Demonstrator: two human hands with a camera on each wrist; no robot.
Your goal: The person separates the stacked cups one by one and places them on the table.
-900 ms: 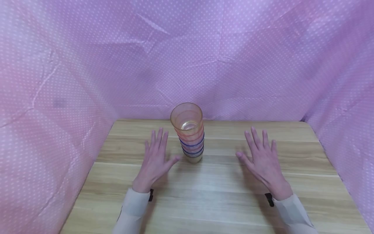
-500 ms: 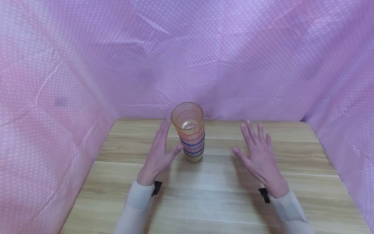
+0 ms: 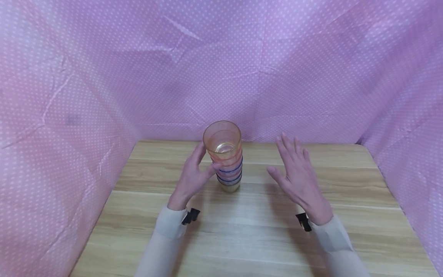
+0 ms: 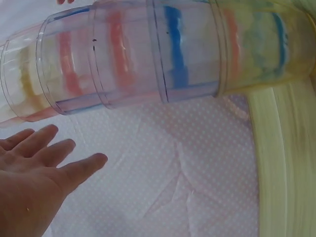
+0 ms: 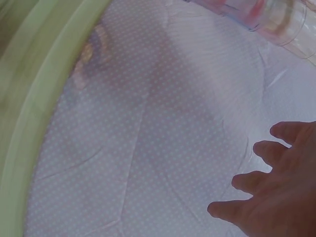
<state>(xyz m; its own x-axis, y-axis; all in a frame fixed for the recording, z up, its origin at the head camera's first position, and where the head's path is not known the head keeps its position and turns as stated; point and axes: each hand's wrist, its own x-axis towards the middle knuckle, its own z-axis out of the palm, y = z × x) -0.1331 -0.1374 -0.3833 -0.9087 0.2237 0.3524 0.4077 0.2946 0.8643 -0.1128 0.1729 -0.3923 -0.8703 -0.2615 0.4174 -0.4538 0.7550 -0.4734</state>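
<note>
A tall stack of nested clear plastic cups (image 3: 226,161), tinted yellow, pink and blue, stands upright on the wooden table (image 3: 242,231). My left hand (image 3: 194,175) is at its left side, thumb overlapping the front of the stack in the head view and fingers partly behind the upper rim. In the left wrist view the fingers (image 4: 81,168) of that hand are spread and relaxed, with a gap to the cups (image 4: 133,54). Further right, my right hand (image 3: 299,177) hovers with straight fingers and thumb apart, holding nothing. The right wrist view shows its fingers (image 5: 252,182) away from the stack.
Pink cloth (image 3: 221,57) with white dots hangs behind the table and on both sides. The stack stands towards the table's back edge (image 3: 304,144). Black wrist mounts (image 3: 303,222) sit at both cuffs.
My left hand has moved right and forward, up to the side of the cup stack, its fingers bending round it. The right hand has shifted left and forward. The stack stays put.
</note>
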